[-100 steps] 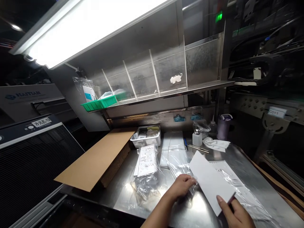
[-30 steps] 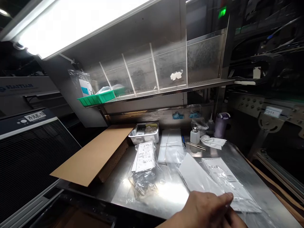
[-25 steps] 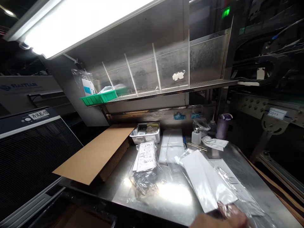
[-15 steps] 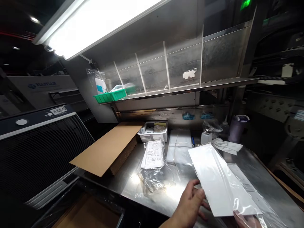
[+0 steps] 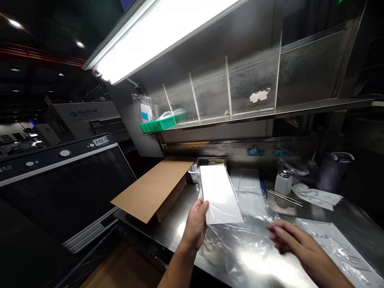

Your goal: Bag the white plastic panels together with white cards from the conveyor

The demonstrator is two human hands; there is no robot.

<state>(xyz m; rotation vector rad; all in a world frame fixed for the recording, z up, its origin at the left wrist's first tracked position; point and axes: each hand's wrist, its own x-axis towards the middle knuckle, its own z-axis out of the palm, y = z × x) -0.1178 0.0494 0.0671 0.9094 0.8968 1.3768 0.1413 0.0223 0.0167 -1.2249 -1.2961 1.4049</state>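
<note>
One white panel point(image 5: 221, 192) is gripped by the left hand point(image 5: 195, 225). Blurred, the right hand point(image 5: 292, 241) curls; whether it holds anything, I cannot tell.

At 9 o'clock, a white sticker point(image 5: 100, 141) on the top strip of a big dark machine point(image 5: 69, 196) says "冷风机-10". Between 9 and 10 o'clock, a grey machine point(image 5: 75, 124) has the blue word "HAITIAN" point(image 5: 87, 111) on it, next to a round blue sign point(image 5: 73, 114). The tiny line point(image 5: 87, 117) under that word is too small to read. So are the little marks point(image 5: 5, 168) on the dark machine, near the far left edge, just below 9 o'clock.
</note>
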